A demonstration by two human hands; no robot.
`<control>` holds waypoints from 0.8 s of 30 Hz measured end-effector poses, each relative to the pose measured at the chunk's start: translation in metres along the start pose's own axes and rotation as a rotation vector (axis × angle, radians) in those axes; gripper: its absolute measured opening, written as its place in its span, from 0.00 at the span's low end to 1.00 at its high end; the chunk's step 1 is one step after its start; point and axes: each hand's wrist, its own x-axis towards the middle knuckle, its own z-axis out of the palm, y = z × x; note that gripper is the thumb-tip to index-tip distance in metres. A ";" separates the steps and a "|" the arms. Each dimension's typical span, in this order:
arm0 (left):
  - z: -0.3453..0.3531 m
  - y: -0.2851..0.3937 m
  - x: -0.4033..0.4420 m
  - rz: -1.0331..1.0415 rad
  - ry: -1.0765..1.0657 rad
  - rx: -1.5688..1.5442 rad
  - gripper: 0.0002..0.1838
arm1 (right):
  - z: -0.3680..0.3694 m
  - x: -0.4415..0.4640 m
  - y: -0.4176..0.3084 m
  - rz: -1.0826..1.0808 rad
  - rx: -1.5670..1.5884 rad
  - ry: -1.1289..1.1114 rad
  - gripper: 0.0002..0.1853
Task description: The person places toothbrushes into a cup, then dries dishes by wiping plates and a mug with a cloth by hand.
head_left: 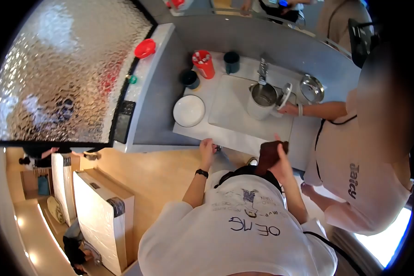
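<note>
My left hand (pixel 208 151), with a dark band on its wrist, is at the front edge of the white counter (pixel 193 132). Its fingers are curled at a small dark piece there that I cannot make out. My right hand (pixel 281 164) is in front of my waist and grips a dark brown cloth (pixel 268 155). Beyond it, a co-worker's hand (pixel 289 109) is at the handle of a white electric kettle (pixel 258 109). The kettle's lid (pixel 286 94) stands open, and its mouth is under the faucet (pixel 262 71).
A white plate (pixel 189 111), dark mugs (pixel 232 62), and a red cup (pixel 204 64) holding sticks are on the counter. A metal bowl (pixel 311 89) lies at the back right. The co-worker (pixel 356 170) stands close on my right. A grey partition (pixel 161 96) rises left.
</note>
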 end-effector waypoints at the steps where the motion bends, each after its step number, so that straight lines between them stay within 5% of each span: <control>1: -0.015 -0.005 0.016 0.010 0.101 0.043 0.17 | 0.006 -0.007 -0.014 0.095 0.072 -0.006 0.33; 2: -0.031 -0.009 0.039 0.029 0.108 0.030 0.17 | 0.005 -0.010 -0.018 0.092 0.102 -0.024 0.35; 4: -0.056 -0.001 0.076 0.297 0.459 0.475 0.27 | 0.001 -0.015 -0.019 0.074 0.126 -0.048 0.37; 7: -0.067 0.042 0.097 0.278 0.694 0.724 0.37 | 0.001 -0.022 -0.008 -0.138 -0.029 -0.061 0.42; 10: -0.097 0.039 0.162 0.140 0.531 0.545 0.38 | 0.000 -0.011 0.003 -0.273 0.286 -0.507 0.47; 11: -0.097 0.052 0.168 0.156 0.526 0.529 0.38 | 0.016 -0.017 0.005 -0.530 0.226 -0.400 0.44; 13: -0.103 0.070 0.166 0.059 0.491 0.715 0.36 | 0.037 -0.005 -0.006 -0.196 0.404 -0.880 0.33; 15: -0.107 0.078 0.169 0.130 0.406 0.634 0.36 | 0.069 -0.008 -0.010 -0.133 0.228 -0.527 0.16; 17: -0.107 0.085 0.170 0.177 0.345 0.911 0.26 | 0.124 0.010 -0.015 -0.038 -0.189 -0.310 0.13; 18: -0.109 0.079 0.174 0.184 0.333 0.908 0.26 | 0.080 0.045 0.004 0.102 -0.569 -0.112 0.19; 19: -0.112 0.069 0.180 0.279 0.365 0.938 0.21 | 0.056 0.056 0.013 0.225 -0.394 -0.149 0.22; 21: -0.110 0.063 0.190 0.361 0.390 0.955 0.17 | 0.072 0.065 0.038 0.094 -0.521 0.277 0.24; 24: -0.111 0.070 0.173 0.353 0.327 0.836 0.12 | 0.084 0.066 0.048 0.080 -0.333 0.240 0.25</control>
